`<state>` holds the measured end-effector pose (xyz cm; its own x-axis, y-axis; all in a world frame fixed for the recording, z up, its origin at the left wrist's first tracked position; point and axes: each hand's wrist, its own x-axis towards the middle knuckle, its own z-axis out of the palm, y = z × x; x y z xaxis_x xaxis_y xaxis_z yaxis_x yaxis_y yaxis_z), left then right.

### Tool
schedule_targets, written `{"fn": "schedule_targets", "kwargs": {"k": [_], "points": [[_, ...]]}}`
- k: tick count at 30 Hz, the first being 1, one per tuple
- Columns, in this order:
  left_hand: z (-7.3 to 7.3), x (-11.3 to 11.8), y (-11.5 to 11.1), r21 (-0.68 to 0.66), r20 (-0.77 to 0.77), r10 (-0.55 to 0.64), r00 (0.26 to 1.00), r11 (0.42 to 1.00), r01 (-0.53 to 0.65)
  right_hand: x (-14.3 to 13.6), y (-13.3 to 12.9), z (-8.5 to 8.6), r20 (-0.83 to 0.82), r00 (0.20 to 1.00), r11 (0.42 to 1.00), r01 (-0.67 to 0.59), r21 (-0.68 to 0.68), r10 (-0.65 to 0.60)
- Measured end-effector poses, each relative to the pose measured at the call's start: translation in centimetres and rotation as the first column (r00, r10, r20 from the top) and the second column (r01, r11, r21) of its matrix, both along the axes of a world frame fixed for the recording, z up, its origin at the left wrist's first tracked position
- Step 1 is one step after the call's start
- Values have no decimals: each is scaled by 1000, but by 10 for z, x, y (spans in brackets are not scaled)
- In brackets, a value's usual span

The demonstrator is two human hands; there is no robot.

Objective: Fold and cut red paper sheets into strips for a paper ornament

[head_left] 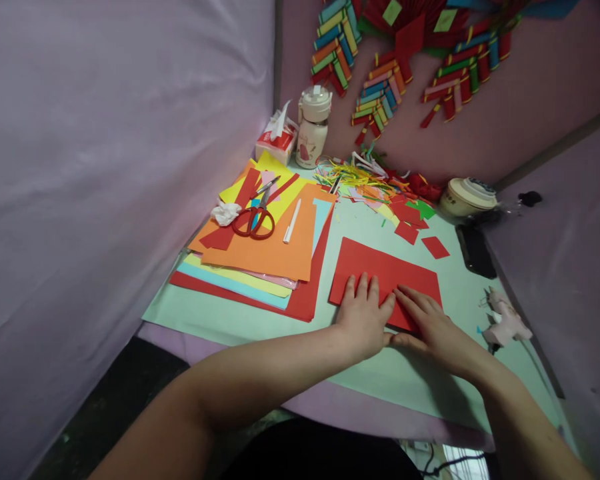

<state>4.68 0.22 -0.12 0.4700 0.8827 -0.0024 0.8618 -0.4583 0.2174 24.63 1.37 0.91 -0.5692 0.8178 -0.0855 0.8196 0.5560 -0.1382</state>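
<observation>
A folded sheet of red paper [380, 262] lies flat on the pale green tabletop. My left hand [364, 313] rests on its near left part, fingers spread and stretched forward. On the near right part lies my right hand [425, 323], its fingers extended over the paper and its thumb reaching toward the left hand at the near edge. Both hands press down from above and grip nothing. To the left is a stack of coloured paper [260, 257], with red-handled scissors [254, 220] and a white pen [293, 221] on top.
Behind the paper lie shredded paper strips [355, 175] and red scraps [406, 232]. A bottle [313, 130] and a tissue pack [279, 141] stand at the back. On the right are a lidded bowl [467, 198], a phone [475, 250] and a glue gun [505, 319].
</observation>
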Motion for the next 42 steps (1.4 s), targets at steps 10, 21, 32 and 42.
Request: {"fn": "schedule_targets", "kwargs": {"k": [10, 21, 32, 42], "points": [[6, -2, 2, -13, 3, -10, 1000, 1000, 10, 1, -25, 8, 114, 990, 977, 60, 203, -84], [8, -2, 4, 19, -34, -40, 999, 999, 41, 4, -49, -7, 74, 979, 967, 173, 185, -189], [12, -5, 17, 12, -78, -84, 993, 996, 85, 6, -40, -3, 27, 980, 971, 190, 145, -196], [6, -5, 17, 23, -90, -80, 993, 996, 83, 6, -42, -8, -8, 978, 966, 208, 152, -209]]}}
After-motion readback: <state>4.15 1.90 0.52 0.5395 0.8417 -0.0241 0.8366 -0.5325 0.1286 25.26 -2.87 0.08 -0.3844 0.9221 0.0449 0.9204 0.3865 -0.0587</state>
